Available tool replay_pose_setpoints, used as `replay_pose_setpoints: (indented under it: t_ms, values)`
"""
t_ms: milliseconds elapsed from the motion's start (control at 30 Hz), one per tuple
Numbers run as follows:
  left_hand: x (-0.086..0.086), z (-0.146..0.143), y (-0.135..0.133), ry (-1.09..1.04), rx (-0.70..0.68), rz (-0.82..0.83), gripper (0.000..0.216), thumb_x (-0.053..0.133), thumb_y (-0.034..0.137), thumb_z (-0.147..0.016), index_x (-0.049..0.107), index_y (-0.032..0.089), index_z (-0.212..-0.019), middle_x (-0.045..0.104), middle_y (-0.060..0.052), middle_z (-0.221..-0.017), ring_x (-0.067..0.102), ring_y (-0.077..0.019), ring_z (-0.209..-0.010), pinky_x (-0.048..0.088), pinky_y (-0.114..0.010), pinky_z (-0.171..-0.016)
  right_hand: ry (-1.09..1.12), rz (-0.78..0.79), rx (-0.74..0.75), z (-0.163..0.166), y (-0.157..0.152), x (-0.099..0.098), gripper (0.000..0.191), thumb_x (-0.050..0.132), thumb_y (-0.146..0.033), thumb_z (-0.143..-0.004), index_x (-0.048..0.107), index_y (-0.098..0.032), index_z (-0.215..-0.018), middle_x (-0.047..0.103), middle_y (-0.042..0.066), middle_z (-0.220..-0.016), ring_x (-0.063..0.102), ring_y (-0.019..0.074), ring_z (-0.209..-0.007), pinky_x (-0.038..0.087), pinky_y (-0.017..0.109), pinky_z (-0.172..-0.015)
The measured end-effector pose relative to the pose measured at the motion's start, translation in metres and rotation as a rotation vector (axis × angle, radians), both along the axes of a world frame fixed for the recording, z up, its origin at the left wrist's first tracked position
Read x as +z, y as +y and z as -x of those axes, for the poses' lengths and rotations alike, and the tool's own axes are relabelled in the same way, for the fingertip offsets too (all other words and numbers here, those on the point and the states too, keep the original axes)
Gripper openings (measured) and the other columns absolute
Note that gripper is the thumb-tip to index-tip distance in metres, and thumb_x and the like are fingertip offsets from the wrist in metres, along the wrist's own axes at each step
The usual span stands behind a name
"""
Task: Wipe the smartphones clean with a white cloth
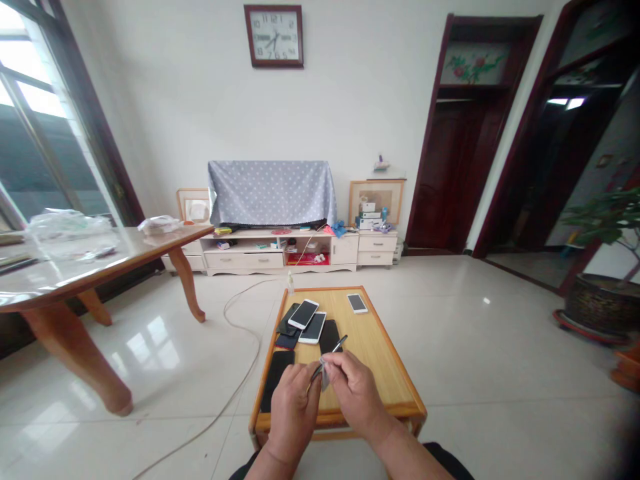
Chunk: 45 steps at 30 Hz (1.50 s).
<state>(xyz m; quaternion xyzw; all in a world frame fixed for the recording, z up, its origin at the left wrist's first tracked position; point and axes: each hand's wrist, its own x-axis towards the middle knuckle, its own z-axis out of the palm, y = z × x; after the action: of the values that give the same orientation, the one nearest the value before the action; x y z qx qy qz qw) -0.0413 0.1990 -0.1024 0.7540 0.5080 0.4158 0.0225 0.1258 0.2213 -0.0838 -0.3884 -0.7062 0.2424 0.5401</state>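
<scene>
Pale floor tiles [450,320] are seen around a low wooden table [380,360], over whose near edge both hands are held. A thin dark object [334,349], seen edge-on, is gripped at its lower end by the left hand [293,403], while a small white wipe [325,379] is pinched against it by the right hand [354,390]. Just beyond the fingertips, phones [307,320] are piled; a white phone [357,303] is laid farther off.

Only one view is here, worn on the person's head. It looks forward and down, close above the left hand [293,410] and right hand [357,393] at the bottom edge. It looks across the low desk [385,360] toward the far wall and its clock [273,36]. The wide lens bends the room's sides.
</scene>
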Motion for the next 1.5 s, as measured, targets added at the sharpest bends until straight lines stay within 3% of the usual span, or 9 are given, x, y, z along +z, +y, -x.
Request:
replay_pose_setpoints:
  t_ms: [167, 367, 567, 767, 900, 1000, 1167, 1367, 1500]
  values:
    - [0.014, 0.0, -0.028, -0.02, 0.007, 0.004, 0.022, 0.051, 0.026, -0.099, 0.065, 0.024, -0.115, 0.067, -0.006, -0.095, 0.059, -0.0215, -0.088, 0.046, -0.033, -0.081, 0.086, -0.013, -0.201, -0.009, -0.014, 0.016, 0.026, 0.05, -0.037, -0.101, 0.071, -0.023, -0.107, 0.073, 0.007, -0.099, 0.069, 0.0206, -0.091, 0.055, 0.031, -0.083]
    - [0.03, -0.006, -0.053, -0.021, -0.004, 0.002, 0.02, 0.05, 0.028, -0.1, 0.067, 0.025, -0.11, 0.066, -0.005, -0.091, 0.059, -0.021, -0.085, 0.046, -0.033, -0.078, -0.026, -0.068, -0.025, -0.002, -0.056, 0.023, 0.026, 0.048, -0.034, -0.101, 0.071, -0.024, -0.11, 0.072, 0.007, -0.096, 0.068, 0.0198, -0.088, 0.054, 0.031, -0.08]
    - [0.046, -0.013, -0.076, -0.046, -0.017, -0.023, 0.019, 0.051, 0.03, -0.099, 0.068, 0.024, -0.105, 0.065, -0.006, -0.088, 0.059, -0.0211, -0.083, 0.046, -0.033, -0.077, 0.101, -0.029, -0.242, -0.019, -0.065, 0.037, 0.029, 0.05, -0.04, -0.1, 0.072, -0.022, -0.105, 0.073, 0.009, -0.101, 0.068, 0.0229, -0.094, 0.055, 0.034, -0.085]
    - [0.061, -0.018, -0.094, -0.067, -0.015, -0.008, 0.019, 0.052, 0.028, -0.097, 0.07, 0.023, -0.091, 0.063, -0.004, -0.08, 0.057, -0.0201, -0.08, 0.045, -0.032, -0.073, -0.015, -0.086, -0.015, -0.006, -0.109, 0.052, 0.024, 0.05, -0.033, -0.1, 0.072, -0.024, -0.107, 0.073, 0.006, -0.098, 0.069, 0.0201, -0.092, 0.054, 0.03, -0.084]
    - [0.065, -0.019, -0.107, -0.131, -0.051, 0.003, 0.018, 0.055, 0.031, -0.097, 0.07, 0.025, -0.103, 0.068, -0.004, -0.088, 0.061, -0.0202, -0.085, 0.046, -0.033, -0.079, 0.048, -0.049, -0.105, -0.017, -0.114, 0.057, 0.025, 0.052, -0.034, -0.099, 0.073, -0.023, -0.105, 0.073, 0.006, -0.097, 0.069, 0.0203, -0.089, 0.054, 0.03, -0.082]
    - [0.068, -0.021, -0.115, -0.18, -0.038, -0.005, 0.016, 0.057, 0.032, -0.095, 0.071, 0.024, -0.099, 0.07, -0.004, -0.09, 0.063, -0.0204, -0.086, 0.047, -0.033, -0.079, 0.058, -0.048, -0.172, -0.021, -0.119, 0.062, 0.025, 0.053, -0.036, -0.099, 0.074, -0.022, -0.103, 0.074, 0.007, -0.096, 0.069, 0.0212, -0.09, 0.054, 0.031, -0.083]
    - [0.071, -0.021, -0.126, -0.205, -0.025, -0.011, 0.017, 0.057, 0.031, -0.093, 0.071, 0.021, -0.091, 0.07, -0.005, -0.086, 0.064, -0.0206, -0.083, 0.049, -0.033, -0.076, -0.015, -0.079, 0.005, -0.011, -0.143, 0.071, 0.024, 0.053, -0.033, -0.098, 0.074, -0.024, -0.104, 0.074, 0.006, -0.096, 0.069, 0.0193, -0.089, 0.055, 0.029, -0.081]
    - [0.076, -0.019, -0.139, -0.333, -0.016, 0.046, 0.018, 0.06, 0.035, -0.091, 0.071, 0.021, -0.095, 0.073, -0.004, -0.089, 0.068, -0.0206, -0.085, 0.051, -0.031, -0.077, 0.023, -0.019, -0.052, -0.019, -0.147, 0.073, 0.024, 0.055, -0.035, -0.096, 0.076, -0.023, -0.1, 0.075, 0.006, -0.094, 0.07, 0.0215, -0.088, 0.055, 0.032, -0.081]
    - [0.077, -0.02, -0.144, -0.33, -0.018, 0.086, 0.018, 0.06, 0.035, -0.09, 0.069, 0.021, -0.097, 0.072, -0.004, -0.09, 0.067, -0.0201, -0.085, 0.05, -0.031, -0.077, -0.003, -0.016, 0.008, -0.018, -0.158, 0.083, 0.023, 0.055, -0.033, -0.097, 0.075, -0.023, -0.099, 0.075, 0.005, -0.094, 0.069, 0.0201, -0.087, 0.054, 0.03, -0.079]
